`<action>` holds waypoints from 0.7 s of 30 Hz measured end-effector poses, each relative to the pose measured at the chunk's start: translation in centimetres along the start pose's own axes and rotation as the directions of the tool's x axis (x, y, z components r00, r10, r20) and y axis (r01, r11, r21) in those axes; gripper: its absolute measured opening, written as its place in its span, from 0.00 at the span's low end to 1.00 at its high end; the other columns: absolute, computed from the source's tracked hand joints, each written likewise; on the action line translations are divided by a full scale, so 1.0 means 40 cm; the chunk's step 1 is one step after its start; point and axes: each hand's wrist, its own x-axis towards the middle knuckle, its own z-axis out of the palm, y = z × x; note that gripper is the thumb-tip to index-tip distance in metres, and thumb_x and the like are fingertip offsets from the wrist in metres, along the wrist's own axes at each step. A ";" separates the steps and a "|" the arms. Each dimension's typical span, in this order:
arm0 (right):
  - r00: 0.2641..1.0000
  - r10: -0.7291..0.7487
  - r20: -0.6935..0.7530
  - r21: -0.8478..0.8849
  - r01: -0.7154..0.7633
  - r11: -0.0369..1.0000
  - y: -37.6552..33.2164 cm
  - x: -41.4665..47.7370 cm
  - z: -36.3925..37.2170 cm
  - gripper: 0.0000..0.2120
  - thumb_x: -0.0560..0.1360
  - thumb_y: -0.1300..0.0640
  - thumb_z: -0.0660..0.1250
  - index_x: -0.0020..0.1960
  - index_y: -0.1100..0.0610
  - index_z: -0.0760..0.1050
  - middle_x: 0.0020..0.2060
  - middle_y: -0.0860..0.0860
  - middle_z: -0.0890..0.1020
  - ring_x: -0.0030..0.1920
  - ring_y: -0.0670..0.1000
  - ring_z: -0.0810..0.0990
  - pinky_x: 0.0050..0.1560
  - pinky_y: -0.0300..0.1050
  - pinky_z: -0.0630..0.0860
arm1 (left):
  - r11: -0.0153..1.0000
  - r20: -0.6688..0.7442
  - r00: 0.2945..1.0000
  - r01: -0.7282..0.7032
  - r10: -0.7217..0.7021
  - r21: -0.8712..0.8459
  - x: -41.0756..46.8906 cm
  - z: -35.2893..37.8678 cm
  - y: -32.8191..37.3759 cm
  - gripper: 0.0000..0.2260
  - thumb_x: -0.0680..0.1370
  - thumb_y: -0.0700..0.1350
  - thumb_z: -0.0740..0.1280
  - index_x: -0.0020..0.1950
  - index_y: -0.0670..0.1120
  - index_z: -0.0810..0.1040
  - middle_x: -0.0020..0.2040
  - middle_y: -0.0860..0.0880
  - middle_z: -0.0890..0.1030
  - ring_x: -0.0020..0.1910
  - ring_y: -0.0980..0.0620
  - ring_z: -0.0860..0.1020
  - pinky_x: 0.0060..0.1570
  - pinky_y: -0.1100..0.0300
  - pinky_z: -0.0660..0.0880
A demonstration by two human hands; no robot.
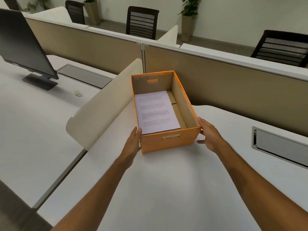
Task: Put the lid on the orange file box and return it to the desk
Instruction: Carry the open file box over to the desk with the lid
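Note:
The orange file box stands open on the white desk, against the cream side divider. A printed white sheet lies flat on its cardboard floor. No lid is in view. My left hand presses flat on the box's near left corner. At the near right corner is my right hand, thumb on the rim, fingers spread along the side. Both hands grip the box between them.
A cream curved divider runs along the box's left. Tan partition panels stand behind. A dark monitor sits on the left desk. A metal cable hatch lies at the right. Black chairs and potted plants stand beyond.

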 end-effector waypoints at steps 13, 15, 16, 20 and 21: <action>0.996 -0.054 0.074 0.104 0.046 0.994 0.013 -0.082 -0.029 0.19 0.83 0.46 0.55 0.71 0.49 0.69 0.56 0.43 0.78 0.58 0.51 0.76 0.54 0.63 0.72 | 0.998 0.007 0.998 -0.066 0.066 0.012 -0.066 0.008 0.027 0.19 0.81 0.63 0.56 0.71 0.64 0.71 0.62 0.59 0.81 0.61 0.51 0.79 0.55 0.50 0.76; 0.994 -0.074 0.074 0.109 0.066 0.992 0.021 -0.114 -0.045 0.19 0.82 0.45 0.56 0.71 0.48 0.70 0.58 0.45 0.78 0.58 0.50 0.76 0.52 0.62 0.73 | 0.997 0.012 0.997 -0.075 0.075 0.008 -0.090 0.014 0.031 0.19 0.81 0.62 0.56 0.71 0.63 0.71 0.63 0.59 0.81 0.62 0.50 0.79 0.57 0.48 0.76; 0.994 -0.085 0.069 0.116 0.076 0.990 0.025 -0.132 -0.054 0.19 0.82 0.45 0.57 0.70 0.48 0.71 0.59 0.46 0.79 0.59 0.50 0.77 0.52 0.61 0.74 | 0.997 0.014 0.997 -0.081 0.080 0.007 -0.103 0.018 0.033 0.19 0.81 0.61 0.56 0.71 0.63 0.71 0.63 0.58 0.80 0.62 0.50 0.78 0.58 0.47 0.76; 0.992 -0.119 0.042 0.135 0.112 0.985 0.049 -0.212 -0.103 0.20 0.81 0.46 0.60 0.71 0.49 0.72 0.61 0.48 0.80 0.61 0.52 0.78 0.54 0.64 0.76 | 0.993 0.040 0.992 -0.116 0.116 0.006 -0.167 0.050 0.042 0.19 0.81 0.61 0.56 0.71 0.62 0.71 0.64 0.58 0.80 0.64 0.50 0.78 0.57 0.48 0.75; 0.992 -0.125 0.032 0.135 0.120 0.984 0.057 -0.235 -0.119 0.20 0.81 0.47 0.61 0.71 0.50 0.72 0.61 0.48 0.80 0.61 0.52 0.78 0.55 0.65 0.76 | 0.992 0.047 0.991 -0.128 0.127 0.009 -0.187 0.062 0.045 0.19 0.81 0.61 0.56 0.71 0.62 0.71 0.64 0.59 0.80 0.63 0.50 0.78 0.56 0.50 0.75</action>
